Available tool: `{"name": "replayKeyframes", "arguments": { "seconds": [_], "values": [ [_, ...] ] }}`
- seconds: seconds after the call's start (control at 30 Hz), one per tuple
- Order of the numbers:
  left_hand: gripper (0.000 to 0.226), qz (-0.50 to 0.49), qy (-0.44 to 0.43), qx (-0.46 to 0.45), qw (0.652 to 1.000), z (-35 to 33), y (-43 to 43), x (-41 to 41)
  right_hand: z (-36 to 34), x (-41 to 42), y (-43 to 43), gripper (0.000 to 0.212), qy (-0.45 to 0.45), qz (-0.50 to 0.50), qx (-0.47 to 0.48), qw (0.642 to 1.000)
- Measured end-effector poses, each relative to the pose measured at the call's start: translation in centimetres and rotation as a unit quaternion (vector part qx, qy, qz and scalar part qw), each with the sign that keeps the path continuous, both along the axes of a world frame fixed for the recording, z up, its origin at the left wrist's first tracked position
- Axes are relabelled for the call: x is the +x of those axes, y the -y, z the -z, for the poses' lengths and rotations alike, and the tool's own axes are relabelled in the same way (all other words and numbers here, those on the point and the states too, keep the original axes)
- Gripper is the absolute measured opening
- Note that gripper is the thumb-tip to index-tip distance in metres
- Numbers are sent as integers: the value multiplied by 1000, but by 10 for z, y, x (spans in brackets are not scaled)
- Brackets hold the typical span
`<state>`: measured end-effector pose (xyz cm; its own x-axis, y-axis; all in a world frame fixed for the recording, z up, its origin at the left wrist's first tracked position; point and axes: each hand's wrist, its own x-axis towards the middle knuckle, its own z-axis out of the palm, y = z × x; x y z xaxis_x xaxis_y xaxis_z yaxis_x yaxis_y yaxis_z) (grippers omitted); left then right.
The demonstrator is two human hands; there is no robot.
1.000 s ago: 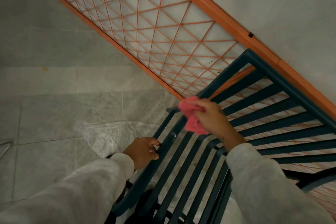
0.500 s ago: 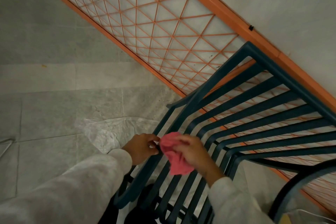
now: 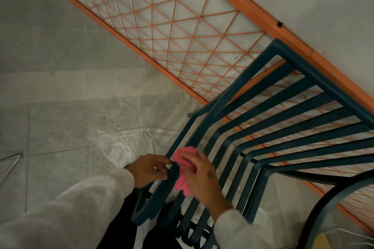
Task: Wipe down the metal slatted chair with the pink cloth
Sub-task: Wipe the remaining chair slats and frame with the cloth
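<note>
The dark blue metal slatted chair (image 3: 287,119) fills the lower right, its slats running from the seat up into the backrest. My right hand (image 3: 202,176) presses the crumpled pink cloth (image 3: 183,170) against the slats near the seat's left side rail. My left hand (image 3: 148,169) grips that left rail just beside the cloth, fingers curled round the bar. Both arms wear light sleeves.
An orange-framed wire mesh panel (image 3: 162,32) leans along the wall behind the chair. Crinkled clear plastic sheeting (image 3: 123,145) lies on the grey tiled floor under the chair. A thin metal bar (image 3: 10,163) shows at the far left edge. A curved dark armrest (image 3: 332,198) rises at lower right.
My right hand has brought the pink cloth down from the backrest's left edge onto the seat slats beside my left hand. The left hand has stayed on the rail.
</note>
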<state>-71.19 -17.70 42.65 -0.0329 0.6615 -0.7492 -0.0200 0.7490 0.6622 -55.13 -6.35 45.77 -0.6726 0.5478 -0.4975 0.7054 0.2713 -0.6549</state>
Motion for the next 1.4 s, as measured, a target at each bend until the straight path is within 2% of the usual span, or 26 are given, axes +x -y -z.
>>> {"name": "replayKeyframes", "arguments": {
  "seconds": [0.13, 0.2, 0.23, 0.3, 0.37, 0.4, 0.5, 0.63, 0.73, 0.83, 0.93, 1.03, 1.17, 1.27, 1.33, 1.4],
  "values": [
    [46, 3, -15, 5, 1000, -1, 4, 4, -2, 18, 12, 45, 24, 32, -149, 988],
    [48, 2, -27, 8, 1000, -2, 5, 5, -9, 17, -5, 42, 18, 122, -178, 976],
    [48, 3, -34, 12, 999, -1, 5, 5, -11, 14, -18, 40, -1, 198, -190, 962],
    [48, 4, -38, 15, 999, -1, 5, 6, -12, 8, -46, 36, -78, 348, -246, 902],
    [49, 1, -38, 17, 999, -1, 6, 9, -9, -4, -72, 37, -150, 421, -291, 846],
    [49, 1, -44, 18, 999, -1, 5, 9, -8, -12, -81, 38, -160, 427, -286, 843],
    [49, 10, -53, 13, 998, 0, 5, 9, -3, -32, -79, 34, -123, 410, -225, 875],
    [50, -8, -52, 3, 999, -1, 4, 11, 5, -21, -24, 19, -43, 388, -182, 903],
    [52, -2, -66, 4, 998, -1, 5, 12, 13, 11, 24, 19, -6, 333, -266, 905],
    [48, -35, -20, -16, 999, 0, 7, 11, 24, 50, 49, 26, 42, 244, -315, 916],
    [41, -106, 72, -41, 991, -4, -2, 8, 46, 71, 30, 23, 53, 299, -278, 911],
    [34, -153, 95, -34, 983, -7, -22, 5, 70, 72, -8, 25, 35, 342, -228, 911],
    [31, -155, 102, 11, 983, -1, -50, 6, 109, 48, -73, 39, 10, 271, -133, 953],
    [36, -148, 80, 48, 985, 11, -57, 4, 138, 18, -107, 44, -4, 234, -80, 969],
    [39, -152, 87, 49, 983, 19, -54, 3, 165, 6, -113, 46, 35, 180, -43, 982],
    [41, -153, 108, 39, 982, 25, -49, 4, 193, 3, -99, 49, 69, 178, -47, 981]
  ]
}}
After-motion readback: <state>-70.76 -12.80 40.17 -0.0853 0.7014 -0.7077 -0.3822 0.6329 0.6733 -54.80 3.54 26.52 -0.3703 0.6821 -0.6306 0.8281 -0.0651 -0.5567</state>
